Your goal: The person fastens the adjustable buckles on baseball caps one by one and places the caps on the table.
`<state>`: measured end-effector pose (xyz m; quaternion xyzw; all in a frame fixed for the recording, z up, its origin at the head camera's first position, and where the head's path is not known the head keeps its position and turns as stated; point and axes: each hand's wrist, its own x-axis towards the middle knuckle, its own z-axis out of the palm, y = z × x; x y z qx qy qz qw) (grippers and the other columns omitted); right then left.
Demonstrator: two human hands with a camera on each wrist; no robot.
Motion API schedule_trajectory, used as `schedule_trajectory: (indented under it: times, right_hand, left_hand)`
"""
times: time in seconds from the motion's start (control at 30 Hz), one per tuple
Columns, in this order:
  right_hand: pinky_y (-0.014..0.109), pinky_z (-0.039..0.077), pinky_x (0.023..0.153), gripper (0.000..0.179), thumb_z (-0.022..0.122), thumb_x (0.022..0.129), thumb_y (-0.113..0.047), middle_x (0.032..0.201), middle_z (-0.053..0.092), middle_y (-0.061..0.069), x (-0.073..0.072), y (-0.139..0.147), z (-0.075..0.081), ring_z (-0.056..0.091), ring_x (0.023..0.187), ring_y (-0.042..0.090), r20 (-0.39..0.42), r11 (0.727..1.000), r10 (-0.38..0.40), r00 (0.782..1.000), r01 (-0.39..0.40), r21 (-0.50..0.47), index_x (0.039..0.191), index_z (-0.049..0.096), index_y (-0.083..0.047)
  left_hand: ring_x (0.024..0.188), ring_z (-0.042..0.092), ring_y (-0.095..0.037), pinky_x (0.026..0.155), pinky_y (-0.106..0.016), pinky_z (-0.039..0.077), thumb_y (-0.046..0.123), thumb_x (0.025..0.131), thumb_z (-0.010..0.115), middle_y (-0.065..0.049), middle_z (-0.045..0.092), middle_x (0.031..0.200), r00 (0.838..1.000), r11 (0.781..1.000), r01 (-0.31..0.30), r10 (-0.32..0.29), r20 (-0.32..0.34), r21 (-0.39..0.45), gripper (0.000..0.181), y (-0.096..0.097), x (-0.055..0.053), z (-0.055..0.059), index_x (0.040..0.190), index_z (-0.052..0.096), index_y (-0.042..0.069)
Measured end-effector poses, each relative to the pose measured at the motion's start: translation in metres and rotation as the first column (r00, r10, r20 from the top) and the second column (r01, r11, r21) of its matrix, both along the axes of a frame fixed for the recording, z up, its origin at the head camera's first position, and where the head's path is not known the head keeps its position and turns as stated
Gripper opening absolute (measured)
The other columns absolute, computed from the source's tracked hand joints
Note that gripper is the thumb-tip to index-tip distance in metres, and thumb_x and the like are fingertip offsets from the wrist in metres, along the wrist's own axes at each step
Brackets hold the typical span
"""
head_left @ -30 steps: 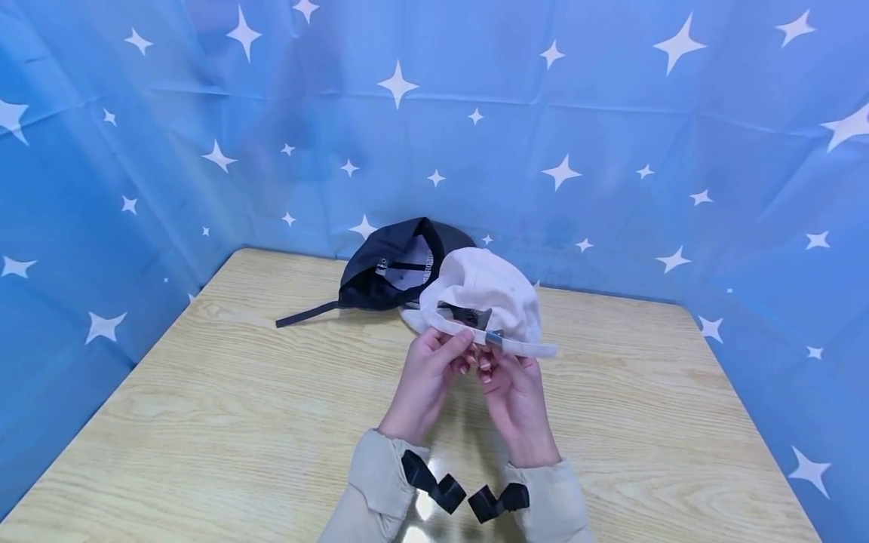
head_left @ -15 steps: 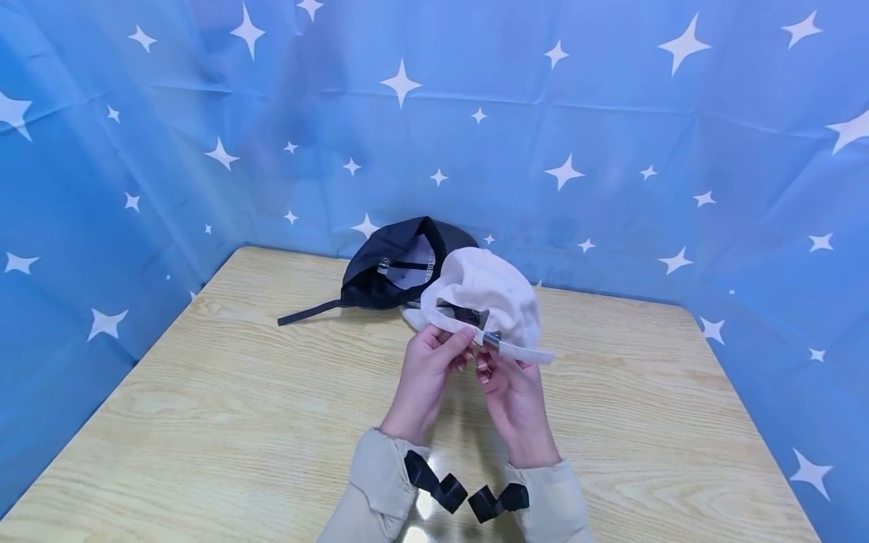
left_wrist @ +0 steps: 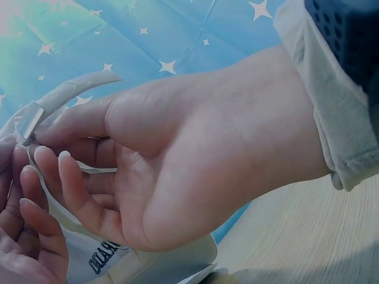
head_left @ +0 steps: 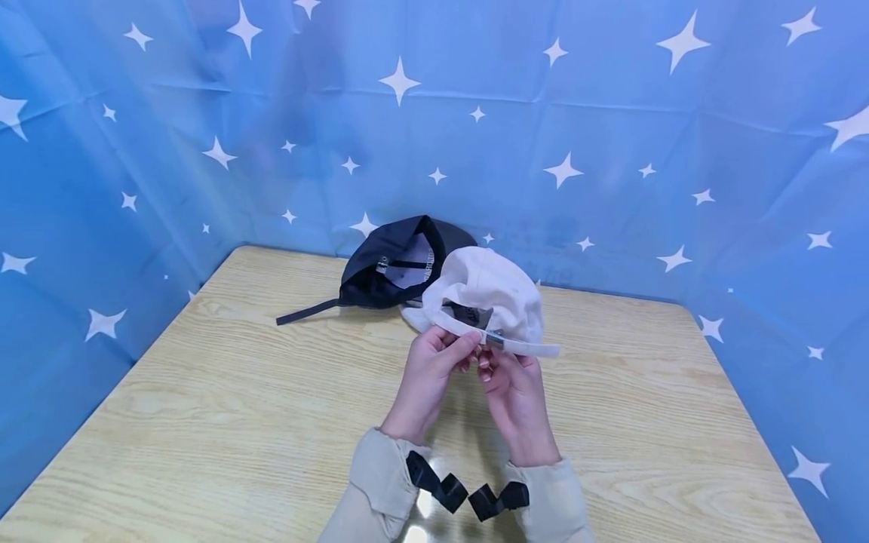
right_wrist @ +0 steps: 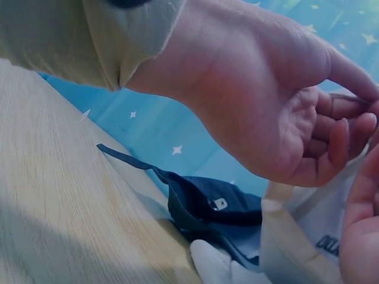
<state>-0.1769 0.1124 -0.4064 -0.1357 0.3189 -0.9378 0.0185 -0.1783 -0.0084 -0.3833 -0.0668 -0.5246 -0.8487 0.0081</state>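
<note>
A white baseball cap [head_left: 505,290] is held up with its back strap toward me. My left hand [head_left: 431,373] pinches the strap just left of its metal buckle [head_left: 494,338], thumb on top. My right hand [head_left: 519,400] pinches the strap at the buckle from below, fingers curled. The loose strap end [head_left: 539,350] sticks out to the right past the buckle. In the left wrist view, the shiny buckle [left_wrist: 29,121] lies right at the left thumb tip, with both hands' fingertips close together. Dark lettering [left_wrist: 105,257] shows inside the cap.
A black baseball cap [head_left: 370,283] lies behind and left of the white one, its opening toward me and its loose strap [head_left: 308,311] reaching left over the wooden table [head_left: 237,407]. A blue curtain [head_left: 475,143] with white stars surrounds the table's back and sides.
The white strap's loose end dips slightly, then lifts back. My left thumb has shifted a little right, closer to the buckle. The black cap stays in place.
</note>
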Motion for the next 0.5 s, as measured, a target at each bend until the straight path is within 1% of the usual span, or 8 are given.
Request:
schedule_trajectory:
  times: [0.27,0.37,0.5]
  right_hand:
    - [0.018,0.043,0.056,0.015,0.049,0.087,0.004,0.086,0.062,0.006,-0.0011,-0.0004,-0.0006,0.056,0.069,0.013,-0.017,1.0,0.011,1.0,-0.011,0.011,0.097,0.056,-0.005]
    - [0.018,0.043,0.056,0.015,0.049,0.087,0.004,0.085,0.062,0.006,-0.001,-0.0007,-0.0006,0.056,0.069,0.012,-0.016,1.0,0.005,1.0,-0.005,0.013,0.096,0.057,-0.005]
    - [0.018,0.043,0.056,0.015,0.051,0.086,0.005,0.085,0.061,0.006,-0.0009,-0.0009,-0.0005,0.056,0.068,0.013,-0.018,1.0,-0.009,1.0,0.009,0.006,0.096,0.056,-0.005]
  left_hand:
    - [0.059,0.048,-0.011,0.055,-0.023,0.038,0.019,0.08,0.067,0.0,0.059,0.069,0.999,0.998,-0.049,0.049,0.019,0.027,0.015,0.0024,-0.0008,0.0001,0.083,0.06,0.006]
    - [0.059,0.048,-0.011,0.054,-0.023,0.038,0.018,0.08,0.067,0.0,0.059,0.069,0.999,0.998,-0.049,0.048,0.021,0.029,0.015,0.0026,-0.0002,0.0004,0.083,0.06,0.006]
    - [0.06,0.048,-0.012,0.055,-0.023,0.039,0.02,0.08,0.068,-0.001,0.059,0.069,0.999,0.999,-0.039,0.039,0.0,0.007,0.017,0.0025,0.0012,0.0017,0.084,0.06,0.005]
